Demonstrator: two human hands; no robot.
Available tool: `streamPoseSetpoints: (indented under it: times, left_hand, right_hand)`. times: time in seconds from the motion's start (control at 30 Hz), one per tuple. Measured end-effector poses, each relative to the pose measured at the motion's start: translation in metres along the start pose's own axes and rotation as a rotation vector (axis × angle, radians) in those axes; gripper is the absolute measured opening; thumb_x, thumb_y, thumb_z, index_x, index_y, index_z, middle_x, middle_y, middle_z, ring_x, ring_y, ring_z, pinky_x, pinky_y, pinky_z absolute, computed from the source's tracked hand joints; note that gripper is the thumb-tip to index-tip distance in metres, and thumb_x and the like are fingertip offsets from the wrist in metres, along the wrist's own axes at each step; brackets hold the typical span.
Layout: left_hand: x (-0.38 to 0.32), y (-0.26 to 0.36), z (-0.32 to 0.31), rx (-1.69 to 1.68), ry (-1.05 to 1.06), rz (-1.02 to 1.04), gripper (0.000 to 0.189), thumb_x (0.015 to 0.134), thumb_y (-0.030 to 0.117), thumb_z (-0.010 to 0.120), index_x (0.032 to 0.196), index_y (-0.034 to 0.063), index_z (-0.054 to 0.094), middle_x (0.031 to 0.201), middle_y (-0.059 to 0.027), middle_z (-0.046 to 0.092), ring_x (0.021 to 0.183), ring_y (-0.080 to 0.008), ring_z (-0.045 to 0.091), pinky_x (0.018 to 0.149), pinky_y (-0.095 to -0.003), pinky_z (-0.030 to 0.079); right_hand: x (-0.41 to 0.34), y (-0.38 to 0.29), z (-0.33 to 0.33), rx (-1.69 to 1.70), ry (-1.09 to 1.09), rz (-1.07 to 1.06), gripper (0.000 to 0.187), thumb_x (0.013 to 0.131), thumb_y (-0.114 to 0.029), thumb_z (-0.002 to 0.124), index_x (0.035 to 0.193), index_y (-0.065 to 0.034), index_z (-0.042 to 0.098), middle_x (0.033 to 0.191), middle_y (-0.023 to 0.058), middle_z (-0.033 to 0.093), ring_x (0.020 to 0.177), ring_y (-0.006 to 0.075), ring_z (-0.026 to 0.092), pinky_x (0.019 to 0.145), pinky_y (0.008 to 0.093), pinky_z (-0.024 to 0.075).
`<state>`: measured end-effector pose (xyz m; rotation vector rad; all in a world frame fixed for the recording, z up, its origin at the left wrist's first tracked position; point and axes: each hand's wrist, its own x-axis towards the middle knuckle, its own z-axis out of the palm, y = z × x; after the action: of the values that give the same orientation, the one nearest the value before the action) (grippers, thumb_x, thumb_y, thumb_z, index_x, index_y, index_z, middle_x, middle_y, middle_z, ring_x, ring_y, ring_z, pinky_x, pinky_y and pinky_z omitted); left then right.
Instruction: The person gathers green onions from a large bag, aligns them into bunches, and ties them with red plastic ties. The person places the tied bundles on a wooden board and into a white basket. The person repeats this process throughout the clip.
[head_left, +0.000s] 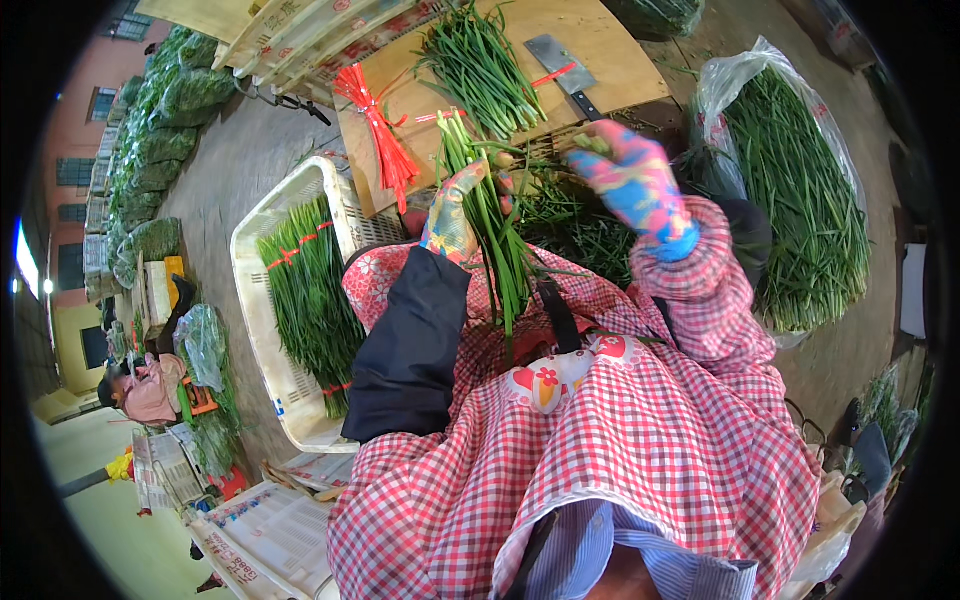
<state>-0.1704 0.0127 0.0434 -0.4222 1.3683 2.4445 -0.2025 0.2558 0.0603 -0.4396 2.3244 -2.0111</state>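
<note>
My left hand (459, 214), in a patterned glove with fingertips bare, grips a small bunch of green garlic chives (499, 247) whose pale ends point up at the board. To the right my right hand (626, 180), in a pink and blue glove and blurred, has some short pale green pieces (591, 142) at its fingers. On the wooden board (615, 37) lie a loose pile of chives (480, 67), a cleaver (559, 64) with a black handle, and a bundle of red ties (379, 139). Loose leaves (585, 225) lie below my hands.
At left a white plastic crate (244, 300) holds chives (307, 300) bound with red ties. A clear plastic bag (712, 112) of chives stands at right. Stacked crates (300, 37) flank the board. Farther left, a person in pink (154, 390) sits near bagged greens (176, 150).
</note>
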Motion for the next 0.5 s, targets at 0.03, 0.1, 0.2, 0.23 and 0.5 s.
streamPoseSetpoints:
  times: [0.03,0.1,0.2,0.23,0.5]
  left_hand:
    - [0.001,-0.005,-0.002,-0.014,-0.052,0.055,0.030,0.087,0.025,0.060,0.105,0.0011,0.063,0.088,-0.0109,0.067,0.067,-0.0213,0.065,0.061,-0.0356,0.055]
    - [-0.001,-0.017,-0.007,0.096,0.070,0.133,0.038,0.086,0.031,0.061,0.107,-0.0007,0.063,0.093,-0.0136,0.067,0.076,-0.0241,0.065,0.068,-0.0383,0.056]
    - [-0.005,-0.031,-0.020,0.179,-0.158,0.304,0.064,0.079,0.055,0.068,0.108,-0.0021,0.063,0.106,-0.0144,0.065,0.097,-0.0232,0.063,0.079,-0.0406,0.056]
    - [-0.003,-0.035,-0.024,0.271,-0.183,0.418,0.064,0.077,0.052,0.071,0.107,-0.0033,0.063,0.104,-0.0149,0.066,0.095,-0.0243,0.064,0.080,-0.0403,0.055]
    - [0.000,-0.039,-0.038,0.172,-0.273,0.288,0.061,0.081,0.051,0.064,0.101,-0.0061,0.067,0.113,-0.0202,0.064,0.109,-0.0312,0.060,0.100,-0.0445,0.044]
  right_hand:
    - [0.003,0.001,0.010,0.066,-0.095,0.015,0.026,0.086,-0.021,0.067,0.105,-0.0039,0.065,0.085,0.0087,0.068,0.076,0.0123,0.059,0.072,0.0288,0.0487]
    - [0.010,0.004,0.031,0.098,-0.100,0.079,0.034,0.084,-0.030,0.067,0.106,-0.0040,0.066,0.086,0.0118,0.069,0.075,0.0178,0.063,0.071,0.0329,0.0489]
    - [0.017,0.006,0.052,0.080,-0.178,0.229,0.037,0.081,-0.032,0.069,0.106,-0.0055,0.067,0.084,0.0135,0.069,0.077,0.0229,0.066,0.072,0.0352,0.0492]
    - [0.017,0.007,0.054,0.014,-0.192,0.287,0.043,0.078,-0.033,0.070,0.106,-0.0016,0.066,0.081,0.0146,0.069,0.075,0.0218,0.065,0.073,0.0371,0.0491]
    - [0.006,0.014,0.053,0.592,-0.085,0.434,0.021,0.089,-0.020,0.065,0.100,-0.0028,0.066,0.063,-0.0004,0.058,0.055,0.0077,0.053,0.049,0.0237,0.0426]
